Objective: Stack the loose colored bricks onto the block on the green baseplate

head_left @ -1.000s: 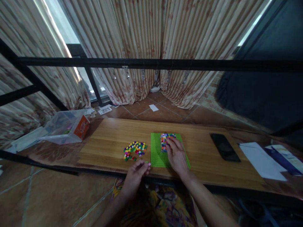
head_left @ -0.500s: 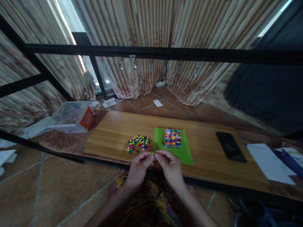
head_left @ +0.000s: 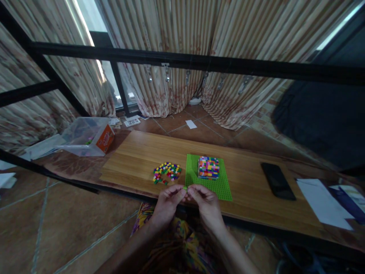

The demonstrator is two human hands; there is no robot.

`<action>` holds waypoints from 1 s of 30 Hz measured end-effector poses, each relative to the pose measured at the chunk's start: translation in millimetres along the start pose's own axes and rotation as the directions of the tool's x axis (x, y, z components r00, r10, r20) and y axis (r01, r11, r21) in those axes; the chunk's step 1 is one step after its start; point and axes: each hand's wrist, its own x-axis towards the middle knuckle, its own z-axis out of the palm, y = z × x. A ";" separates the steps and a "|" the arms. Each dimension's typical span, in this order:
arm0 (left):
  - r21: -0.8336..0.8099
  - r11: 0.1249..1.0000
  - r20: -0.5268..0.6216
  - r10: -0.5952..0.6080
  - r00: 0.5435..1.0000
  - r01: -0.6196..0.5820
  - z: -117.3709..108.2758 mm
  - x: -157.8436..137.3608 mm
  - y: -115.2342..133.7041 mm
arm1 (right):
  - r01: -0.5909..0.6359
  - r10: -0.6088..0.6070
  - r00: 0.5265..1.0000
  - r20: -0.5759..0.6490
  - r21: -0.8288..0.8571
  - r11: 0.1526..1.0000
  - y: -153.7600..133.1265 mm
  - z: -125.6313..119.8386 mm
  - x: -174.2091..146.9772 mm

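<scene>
Now the right hand (head_left: 207,203) is off the brick block (head_left: 209,168) on the green board (head_left: 222,188); it meets the left hand (head_left: 167,203), and both pinch a tiny green brick (head_left: 185,188) by the tabletop (head_left: 253,198)'s near edge.

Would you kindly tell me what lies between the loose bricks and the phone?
In the head view, the green baseplate, bearing a multicoloured brick block, lies between the loose bricks and the phone, with wooden tabletop on either side.

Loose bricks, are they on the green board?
No, the loose bricks lie on the wooden tabletop, beside the green board.
</scene>
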 end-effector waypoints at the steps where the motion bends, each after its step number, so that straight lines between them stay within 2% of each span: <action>1: 0.005 1.000 0.000 -0.003 1.000 0.003 -0.3 0.1 -0.9 | 0.006 -0.007 1.000 -0.008 -0.021 1.000 1.0 -2.8 1.3; 3: 0.014 1.000 -0.031 -0.008 0.999 0.008 -1.5 -0.2 -3.9 | 0.048 -0.055 0.997 -0.057 -0.111 0.993 1.8 -12.0 7.8; 6: 0.043 0.999 -0.098 -0.015 0.995 0.019 -4.1 -2.2 -12.5 | 0.215 -0.276 0.953 -0.126 -0.364 0.906 -2.3 -33.2 27.6; 9: 0.086 0.993 -0.093 -0.069 0.993 0.077 -4.9 -7.3 -24.8 | 0.387 -0.505 0.863 -0.007 -0.633 0.670 -9.5 -55.7 52.7; 11: 0.111 0.984 -0.073 -0.135 0.988 0.143 -3.3 -12.3 -32.6 | 0.424 -0.567 0.822 0.060 -0.729 0.538 -12.6 -67.1 66.7; 14: 0.169 0.964 -0.026 -0.206 0.978 0.207 0.6 -19.7 -40.6 | 0.433 -0.609 0.789 0.087 -0.781 0.450 -12.3 -77.7 79.1; 18: 0.214 0.950 -0.008 -0.231 0.973 0.227 2.2 -23.8 -44.5 | 0.419 -0.633 0.773 0.042 -0.783 0.459 -6.9 -85.8 84.9; 22: 0.213 0.947 -0.017 -0.244 0.970 0.242 1.1 -22.1 -44.2 | 0.428 -0.634 0.770 0.067 -0.792 0.435 -4.8 -86.8 89.1; 30: 0.203 0.949 -0.026 -0.242 0.970 0.242 0.3 -20.3 -50.3 | 0.451 -0.658 0.719 0.222 -0.870 0.199 -5.0 -75.1 102.8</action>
